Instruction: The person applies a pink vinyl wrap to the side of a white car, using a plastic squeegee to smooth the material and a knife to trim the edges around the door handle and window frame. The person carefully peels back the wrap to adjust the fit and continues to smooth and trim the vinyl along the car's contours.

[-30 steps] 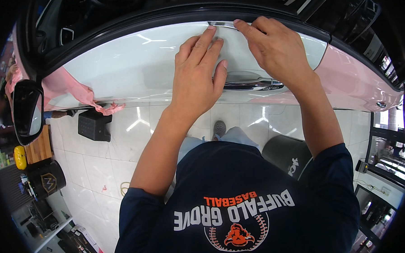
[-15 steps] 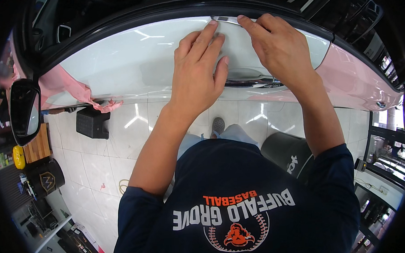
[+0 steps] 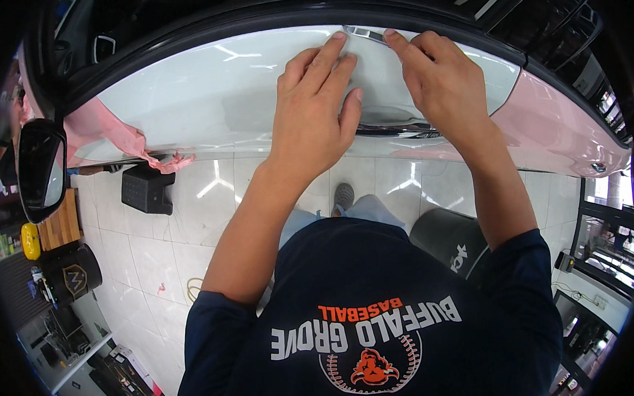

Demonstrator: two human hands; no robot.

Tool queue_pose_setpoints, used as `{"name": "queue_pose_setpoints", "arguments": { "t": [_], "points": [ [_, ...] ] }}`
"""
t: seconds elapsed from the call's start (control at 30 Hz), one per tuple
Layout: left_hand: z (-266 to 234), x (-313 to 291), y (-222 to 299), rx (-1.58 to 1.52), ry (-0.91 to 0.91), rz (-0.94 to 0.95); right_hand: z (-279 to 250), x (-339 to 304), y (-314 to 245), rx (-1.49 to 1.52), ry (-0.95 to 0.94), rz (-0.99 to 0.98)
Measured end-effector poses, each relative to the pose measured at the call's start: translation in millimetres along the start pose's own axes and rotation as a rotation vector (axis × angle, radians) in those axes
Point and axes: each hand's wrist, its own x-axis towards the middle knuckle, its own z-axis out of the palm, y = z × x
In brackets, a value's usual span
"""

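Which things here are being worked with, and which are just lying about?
Being worked with:
- right hand, holding thin silver strip
- left hand, fingertip near the strip's end
- white car door
- pink film, perhaps: it hangs loose

Lying about:
- black stool
- yellow container

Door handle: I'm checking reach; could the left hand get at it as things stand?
Probably yes: the left hand looks empty, and the door handle shows largely uncovered between it and the right hand.

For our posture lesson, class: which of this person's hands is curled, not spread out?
The right hand, nearer the pink rear panel: it curls to hold the silver strip, while the left hand is spread over the white door.
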Motion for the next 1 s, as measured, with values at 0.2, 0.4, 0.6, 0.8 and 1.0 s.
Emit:
{"name": "queue_pose_setpoints", "arguments": {
  "t": [0.2, 0.4, 0.6, 0.8, 1.0],
  "points": [
    [0.0, -0.2, -2.4, 0.017, -0.003, -0.001, 8.0, 0.3, -1.5, 0.001, 0.052, -0.013],
    [2.5, 0.0, -2.3, 0.029, -0.005, 0.013, 9.7, -1.8, 0.5, 0.004, 0.069, -0.029],
    [2.2, 0.3, 0.0, 0.052, -0.001, 0.0, 9.7, 1.2, 2.3, -0.012, 0.045, -0.048],
    [3.2, -0.5, -1.5, 0.041, -0.019, 0.002, 8.4, -2.3, -2.2, 0.015, 0.036, -0.003],
    [1.3, 0.2, -1.1, 0.063, -0.018, 0.012, 7.9, -0.9, -4.7, 0.007, 0.021, 0.008]
  ]
}}
